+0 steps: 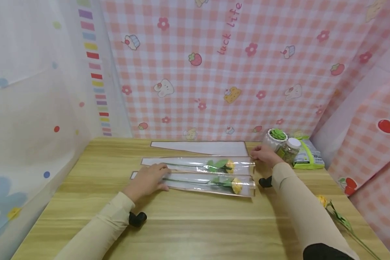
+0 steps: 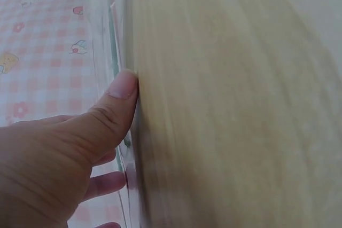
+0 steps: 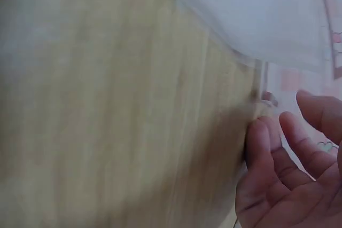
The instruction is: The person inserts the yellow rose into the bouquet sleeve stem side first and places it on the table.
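Two clear flower sleeves with brown edges lie side by side on the table, each holding a yellow artificial rose on a green stem. My left hand rests across the narrow end of the front sleeve; in the left wrist view its straight thumb touches the sleeve's edge. Behind is the second sleeve. My right hand is at the right end of the back sleeve, which shows no flower. In the right wrist view, thumb and fingers stand apart, and whether they touch plastic is unclear.
At the back right stand a white pot with a green succulent, a white-lidded jar and a grey-green packet. A loose yellow rose lies at the table's right edge. Checked cloth hangs behind the table.
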`<state>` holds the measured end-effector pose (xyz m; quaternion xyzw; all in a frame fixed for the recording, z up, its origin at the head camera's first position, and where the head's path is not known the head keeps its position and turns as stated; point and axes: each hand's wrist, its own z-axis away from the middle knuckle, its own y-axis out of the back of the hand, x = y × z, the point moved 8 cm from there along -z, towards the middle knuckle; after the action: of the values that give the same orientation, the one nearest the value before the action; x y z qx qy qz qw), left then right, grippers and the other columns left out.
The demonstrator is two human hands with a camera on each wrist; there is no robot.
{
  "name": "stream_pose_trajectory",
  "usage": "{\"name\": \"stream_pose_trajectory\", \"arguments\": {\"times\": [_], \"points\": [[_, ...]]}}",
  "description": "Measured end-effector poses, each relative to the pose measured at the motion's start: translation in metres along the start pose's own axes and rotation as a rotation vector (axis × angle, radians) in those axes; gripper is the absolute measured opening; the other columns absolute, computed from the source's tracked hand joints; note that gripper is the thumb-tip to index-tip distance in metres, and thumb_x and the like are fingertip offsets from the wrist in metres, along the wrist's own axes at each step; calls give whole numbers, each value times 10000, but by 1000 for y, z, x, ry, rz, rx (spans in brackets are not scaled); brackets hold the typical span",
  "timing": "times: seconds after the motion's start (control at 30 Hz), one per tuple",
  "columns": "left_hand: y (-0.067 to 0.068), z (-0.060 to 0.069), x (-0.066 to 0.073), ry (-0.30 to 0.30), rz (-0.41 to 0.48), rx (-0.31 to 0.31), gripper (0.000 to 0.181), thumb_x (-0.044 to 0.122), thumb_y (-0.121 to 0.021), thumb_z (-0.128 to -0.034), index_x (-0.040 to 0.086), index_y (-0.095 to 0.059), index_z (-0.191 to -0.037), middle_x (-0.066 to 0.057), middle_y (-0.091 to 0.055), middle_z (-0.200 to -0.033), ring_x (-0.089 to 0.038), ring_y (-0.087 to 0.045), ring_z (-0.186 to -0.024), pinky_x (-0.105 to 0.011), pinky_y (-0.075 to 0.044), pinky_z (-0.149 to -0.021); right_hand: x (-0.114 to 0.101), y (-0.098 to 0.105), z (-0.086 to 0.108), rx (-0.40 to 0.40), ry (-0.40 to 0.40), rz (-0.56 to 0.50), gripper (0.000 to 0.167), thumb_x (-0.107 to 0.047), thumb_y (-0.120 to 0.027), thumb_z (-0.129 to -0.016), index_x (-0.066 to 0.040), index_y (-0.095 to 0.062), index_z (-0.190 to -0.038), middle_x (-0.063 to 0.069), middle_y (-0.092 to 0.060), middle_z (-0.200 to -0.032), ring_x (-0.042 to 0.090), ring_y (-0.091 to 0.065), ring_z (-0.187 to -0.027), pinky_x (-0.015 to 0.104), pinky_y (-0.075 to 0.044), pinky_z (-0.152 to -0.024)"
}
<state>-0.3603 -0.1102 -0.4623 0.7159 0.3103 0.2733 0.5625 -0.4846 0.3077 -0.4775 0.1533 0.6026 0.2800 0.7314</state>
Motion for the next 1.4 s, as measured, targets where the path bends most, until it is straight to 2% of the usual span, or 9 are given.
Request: {"name": "stream_pose_trajectory", "arguments": {"times": [0.3,0.47,0.7,0.83,0.93,1.03,1.2,1.33,1.4], "points": [[2,-5,7,-29,4,4,612,495,-763,-839,86,-647,-1279,-91,-638,-1197,-264,-641,-1028,-471,-554,-783,-2,5,-13,117,22,203,236,-186,-747,-932,35,-662,-936,2,-548,-737,122,-496,-670,250,-443,-619],[2,-10,3,-8,36,11,577,493,-756,-852,91,-661,-1254,-101,-649,-1215,-280,-644,-1061,-491,-555,-836,-1,8,-14,142,35,215,202,-105,-719,-926,-17,-628,-769,-16,-523,-659,114,-481,-620,245,-429,-581],[12,-15,-15,134,37,64,464,407,-708,-947,101,-650,-1291,-128,-622,-1300,-323,-594,-1202,-666,-478,-947,-5,5,-8,89,18,27,195,-80,-568,-1011,-20,-527,-830,-2,-505,-727,114,-480,-655,248,-431,-602],[14,-16,-26,212,41,87,515,347,-739,-940,71,-602,-1353,-193,-592,-1345,-394,-573,-1224,-669,-470,-931,-12,3,4,73,-1,-62,196,-114,-487,-1062,-4,-502,-901,17,-541,-810,101,-515,-694,234,-463,-658],[11,-13,-37,288,39,53,553,341,-729,-948,63,-570,-1398,-227,-559,-1388,-446,-548,-1246,-688,-474,-915,-15,3,17,82,-44,-151,218,-124,-435,-1078,-25,-428,-884,40,-538,-875,99,-515,-707,223,-464,-659],[5,-10,-48,345,36,-20,557,354,-682,-979,66,-541,-1435,-239,-541,-1418,-463,-535,-1260,-697,-473,-919,-15,6,32,112,-117,-232,235,-156,-381,-1089,-69,-348,-873,43,-521,-908,103,-512,-689,234,-455,-638],[-5,-8,-58,383,46,-113,546,387,-616,-1013,91,-519,-1461,-211,-539,-1446,-457,-514,-1290,-701,-421,-985,-14,5,51,139,-189,-349,193,-218,-325,-1095,-91,-310,-951,71,-476,-1025,134,-555,-685,336,-529,-707],[-7,-8,-62,375,1,-124,513,415,-607,-1012,143,-561,-1444,-171,-573,-1420,-453,-524,-1276,-714,-409,-980,-18,-3,62,137,-173,-404,158,-229,-268,-1100,-77,-273,-1058,129,-421,-1165,151,-609,-728,449,-585,-765],[-8,-9,-63,365,-25,-121,499,434,-602,-1010,162,-586,-1428,-157,-593,-1391,-443,-541,-1254,-704,-429,-954,-22,-7,66,142,-153,-409,170,-220,-255,-1097,-53,-287,-1093,148,-412,-1203,143,-627,-751,435,-599,-757]]}}
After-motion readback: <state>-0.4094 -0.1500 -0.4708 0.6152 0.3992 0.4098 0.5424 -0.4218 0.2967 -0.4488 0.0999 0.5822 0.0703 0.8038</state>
